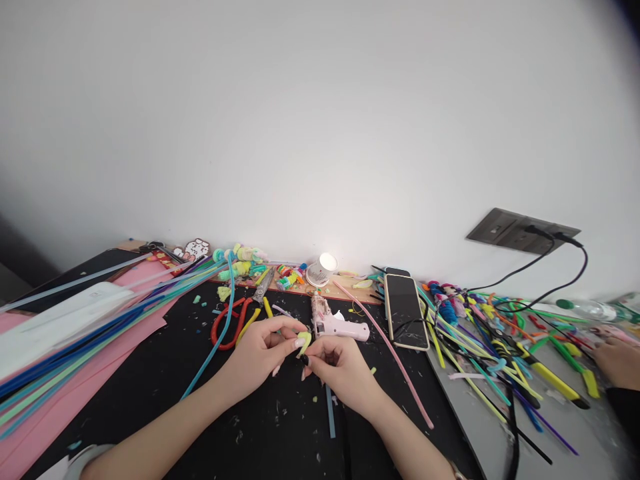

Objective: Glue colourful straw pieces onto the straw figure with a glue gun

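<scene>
Between my two hands is a short curled piece of yellow-green pipe cleaner (305, 341). My left hand (270, 343) pinches it from the left, thumb and forefinger pressed together. From the right, my right hand (337, 367) closes its fingertips on its lower end. Just behind my hands lies a pale pink hot glue gun (343, 327), its glue stick (330, 413) reaching toward me on the black mat (240, 427). Red-handled scissors (235, 327) rest beyond my left hand. A pink pipe cleaner (400, 367) lies to the right.
A paper cup (323, 269) stands by the wall, with a phone (406, 310) right of it. Bundled pipe cleaners (125, 320) cover pink paper at left. Yellow-black pliers (553, 385) and cables (545, 283) lie right, near another person's hand (617, 362).
</scene>
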`<state>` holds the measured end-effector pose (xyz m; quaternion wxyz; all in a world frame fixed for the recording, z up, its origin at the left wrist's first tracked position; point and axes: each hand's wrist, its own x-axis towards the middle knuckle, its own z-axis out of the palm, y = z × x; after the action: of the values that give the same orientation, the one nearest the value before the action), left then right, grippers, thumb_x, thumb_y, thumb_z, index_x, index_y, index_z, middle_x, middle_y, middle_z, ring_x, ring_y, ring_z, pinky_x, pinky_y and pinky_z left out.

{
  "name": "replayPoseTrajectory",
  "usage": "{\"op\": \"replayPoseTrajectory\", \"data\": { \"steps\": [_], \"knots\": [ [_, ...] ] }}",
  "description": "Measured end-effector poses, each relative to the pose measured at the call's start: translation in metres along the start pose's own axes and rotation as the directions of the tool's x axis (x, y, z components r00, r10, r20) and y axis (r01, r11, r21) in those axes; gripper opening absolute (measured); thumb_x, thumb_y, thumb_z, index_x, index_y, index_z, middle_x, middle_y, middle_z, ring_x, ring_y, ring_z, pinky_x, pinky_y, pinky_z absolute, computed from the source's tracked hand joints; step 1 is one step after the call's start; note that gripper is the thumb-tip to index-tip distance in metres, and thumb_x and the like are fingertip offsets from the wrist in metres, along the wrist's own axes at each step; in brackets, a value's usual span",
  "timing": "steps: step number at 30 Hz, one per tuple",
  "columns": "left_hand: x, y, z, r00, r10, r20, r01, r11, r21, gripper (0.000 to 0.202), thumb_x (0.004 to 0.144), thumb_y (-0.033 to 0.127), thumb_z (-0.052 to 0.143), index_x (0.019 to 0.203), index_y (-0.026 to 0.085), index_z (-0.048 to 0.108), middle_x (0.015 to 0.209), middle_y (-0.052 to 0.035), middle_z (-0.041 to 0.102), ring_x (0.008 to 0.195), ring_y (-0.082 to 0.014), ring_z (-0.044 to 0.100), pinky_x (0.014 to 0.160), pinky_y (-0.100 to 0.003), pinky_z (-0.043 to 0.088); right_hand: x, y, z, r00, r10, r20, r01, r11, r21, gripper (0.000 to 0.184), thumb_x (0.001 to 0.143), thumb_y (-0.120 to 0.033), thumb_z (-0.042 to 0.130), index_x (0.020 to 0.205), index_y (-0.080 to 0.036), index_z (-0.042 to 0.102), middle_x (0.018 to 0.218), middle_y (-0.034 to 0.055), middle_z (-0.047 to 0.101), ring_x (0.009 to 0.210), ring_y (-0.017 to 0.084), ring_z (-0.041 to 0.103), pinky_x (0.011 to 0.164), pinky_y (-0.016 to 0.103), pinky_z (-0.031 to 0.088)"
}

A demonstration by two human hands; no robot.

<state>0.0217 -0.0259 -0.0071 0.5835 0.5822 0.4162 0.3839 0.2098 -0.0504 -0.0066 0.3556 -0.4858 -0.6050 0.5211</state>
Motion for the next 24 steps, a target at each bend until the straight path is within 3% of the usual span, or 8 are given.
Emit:
{"op": "replayPoseTrajectory", "data": {
  "steps": [24],
  "knots": [
    [-0.0005, 0.0009, -0.0002, 1.000, 0.008, 0.002, -0.008, 1.000, 0.002, 0.026, 0.084, 0.039, 0.069, 0.098, 0.018, 0.071, 0.078, 0.0012, 0.063, 0.043, -0.0056, 0.043, 0.042, -0.022, 0.034, 0.0005, 0.0019, -0.0002, 1.000, 0.000, -0.002, 0.000, 1.000, -0.026, 0.008, 0.079, -0.023, 0.063, 0.075, -0.019, 0.068, 0.066, 0.0016, 0.073, 0.054, 0.013, 0.056, 0.054, 0.026, 0.040]
  ]
}}
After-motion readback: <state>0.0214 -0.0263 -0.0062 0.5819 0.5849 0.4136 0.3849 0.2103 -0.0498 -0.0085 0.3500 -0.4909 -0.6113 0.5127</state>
